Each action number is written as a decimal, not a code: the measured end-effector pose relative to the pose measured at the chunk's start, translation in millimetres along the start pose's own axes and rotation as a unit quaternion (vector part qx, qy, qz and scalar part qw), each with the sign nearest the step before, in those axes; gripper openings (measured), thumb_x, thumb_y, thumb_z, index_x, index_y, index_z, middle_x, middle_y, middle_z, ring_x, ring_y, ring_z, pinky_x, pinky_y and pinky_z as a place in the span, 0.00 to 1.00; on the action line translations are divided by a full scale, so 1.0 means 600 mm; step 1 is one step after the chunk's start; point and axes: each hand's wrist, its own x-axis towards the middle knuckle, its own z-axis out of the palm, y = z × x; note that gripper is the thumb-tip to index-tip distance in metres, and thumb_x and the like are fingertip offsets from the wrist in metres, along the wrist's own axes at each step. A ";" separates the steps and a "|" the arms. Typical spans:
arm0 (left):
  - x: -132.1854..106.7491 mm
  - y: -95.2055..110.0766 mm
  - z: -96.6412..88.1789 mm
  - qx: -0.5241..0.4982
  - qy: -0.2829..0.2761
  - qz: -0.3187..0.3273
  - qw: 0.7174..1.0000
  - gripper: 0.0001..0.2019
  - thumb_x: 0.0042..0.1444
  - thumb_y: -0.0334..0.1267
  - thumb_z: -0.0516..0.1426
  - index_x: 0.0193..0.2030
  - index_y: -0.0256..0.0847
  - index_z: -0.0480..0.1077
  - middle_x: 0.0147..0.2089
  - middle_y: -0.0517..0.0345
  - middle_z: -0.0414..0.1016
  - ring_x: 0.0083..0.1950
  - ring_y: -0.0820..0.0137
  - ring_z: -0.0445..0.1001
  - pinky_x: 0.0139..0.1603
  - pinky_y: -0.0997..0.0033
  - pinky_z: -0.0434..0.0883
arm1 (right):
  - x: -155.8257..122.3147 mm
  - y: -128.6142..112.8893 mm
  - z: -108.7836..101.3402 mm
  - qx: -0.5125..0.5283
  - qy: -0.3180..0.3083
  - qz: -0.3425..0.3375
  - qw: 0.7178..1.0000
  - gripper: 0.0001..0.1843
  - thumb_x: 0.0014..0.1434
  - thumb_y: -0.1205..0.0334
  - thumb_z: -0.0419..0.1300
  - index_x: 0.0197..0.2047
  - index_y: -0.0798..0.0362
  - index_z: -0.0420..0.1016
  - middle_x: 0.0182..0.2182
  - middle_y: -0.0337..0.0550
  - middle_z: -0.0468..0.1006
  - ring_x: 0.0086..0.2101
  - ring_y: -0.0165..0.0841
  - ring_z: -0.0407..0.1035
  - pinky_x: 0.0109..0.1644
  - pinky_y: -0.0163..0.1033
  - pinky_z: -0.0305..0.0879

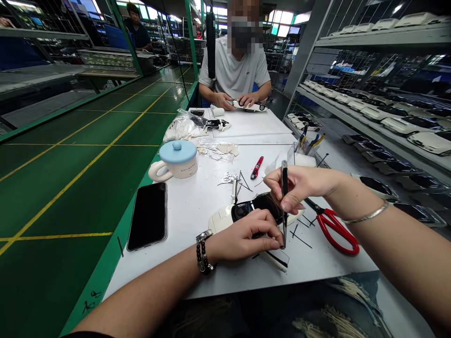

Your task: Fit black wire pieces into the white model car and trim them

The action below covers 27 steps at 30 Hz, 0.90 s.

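Observation:
A white model car (225, 217) with a black roof lies on the white table (197, 206) in front of me. My left hand (246, 237) rests over its near side, fingers pinched together against the tip of the tweezers. My right hand (299, 187) is closed on black tweezers (283, 202), held upright with the tip pointing down at the car's edge. Thin black strips (301, 239) lie scattered on the table around the car.
Red-handled scissors (334, 227) lie right of the car. A black phone (148, 215), a blue-lidded mug (176, 162), a red cutter (257, 167) and plastic bags (183, 126) lie further out. Across the table a person's hands (236, 100) hold another white model car. Shelves of car bodies (387, 122) run along the right.

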 end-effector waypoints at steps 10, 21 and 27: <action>-0.001 -0.003 0.000 0.000 -0.003 -0.002 1.000 0.04 0.59 0.33 0.57 0.34 0.37 0.73 0.37 0.57 0.65 0.42 0.71 0.64 0.52 0.70 0.63 | 0.002 0.002 -0.002 -0.016 0.001 0.007 1.000 0.20 0.49 0.63 0.70 0.29 0.56 0.59 0.20 0.36 0.71 0.19 0.25 0.67 0.20 0.27 0.61; -0.002 -0.008 -0.001 0.006 -0.002 -0.016 1.000 0.09 0.60 0.41 0.56 0.34 0.39 0.73 0.37 0.55 0.66 0.43 0.69 0.65 0.50 0.68 0.65 | 0.011 0.004 -0.004 -0.026 -0.010 0.016 0.999 0.20 0.49 0.61 0.70 0.29 0.55 0.59 0.20 0.34 0.70 0.19 0.25 0.67 0.19 0.26 0.60; -0.002 -0.008 -0.001 0.004 0.004 -0.009 1.000 0.07 0.59 0.38 0.57 0.33 0.38 0.73 0.36 0.56 0.65 0.42 0.70 0.65 0.50 0.69 0.65 | 0.017 0.011 -0.006 -0.018 -0.017 0.004 1.000 0.20 0.49 0.61 0.69 0.30 0.55 0.59 0.19 0.34 0.69 0.18 0.24 0.65 0.18 0.27 0.58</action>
